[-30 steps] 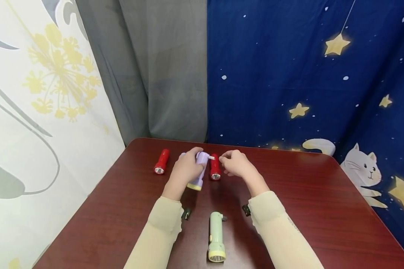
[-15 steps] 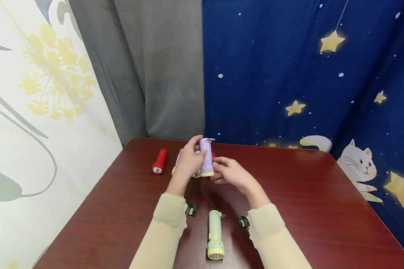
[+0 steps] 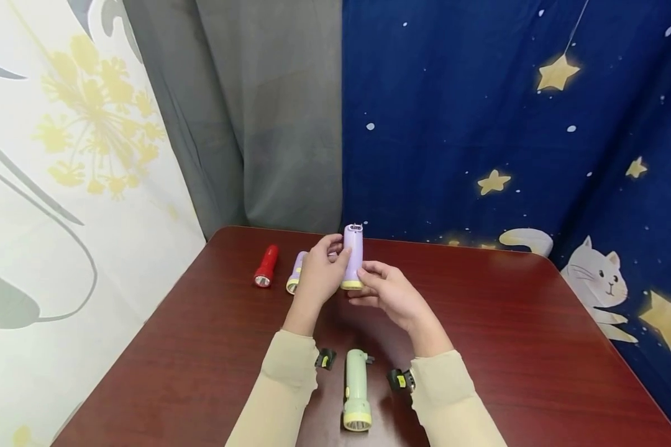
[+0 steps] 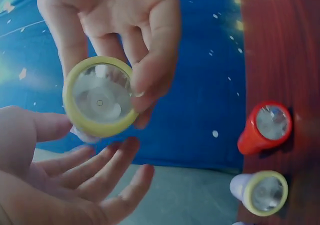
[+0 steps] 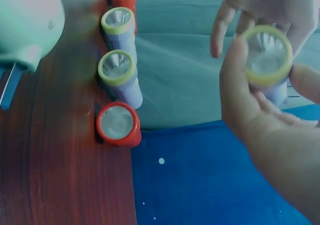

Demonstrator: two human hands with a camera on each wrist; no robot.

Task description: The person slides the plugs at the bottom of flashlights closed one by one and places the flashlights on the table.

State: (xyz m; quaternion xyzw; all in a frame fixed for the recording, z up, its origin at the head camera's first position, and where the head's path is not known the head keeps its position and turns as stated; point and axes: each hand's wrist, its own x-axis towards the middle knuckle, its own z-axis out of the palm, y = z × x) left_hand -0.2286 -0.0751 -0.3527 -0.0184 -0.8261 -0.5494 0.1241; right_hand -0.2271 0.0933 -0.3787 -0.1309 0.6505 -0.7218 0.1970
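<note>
A purple flashlight [image 3: 353, 251] with a yellow rim is upright between my hands, lens down, over the table's far part. My right hand [image 3: 394, 292] pinches it near the head, thumb against the side; the right wrist view shows its thumb and fingers about the yellow rim [image 5: 268, 80]. My left hand [image 3: 320, 270] is at its other side, thumb tip right at the barrel. In the left wrist view, the left fingers [image 4: 107, 177] are spread and fairly straight beneath the lens [image 4: 100, 100].
On the brown table [image 3: 481, 347] a red flashlight [image 3: 265, 267] lies at far left beside a purple one [image 3: 295, 273]. The right wrist view shows another purple flashlight [image 5: 127, 90] and red one [image 5: 118, 124] along that row. A light green flashlight [image 3: 357, 391] lies near the front, between my forearms.
The purple flashlight, earlier in my left hand alone, has risen and turned upright. My right hand has come in and taken hold near its head; the left fingers have loosened.
</note>
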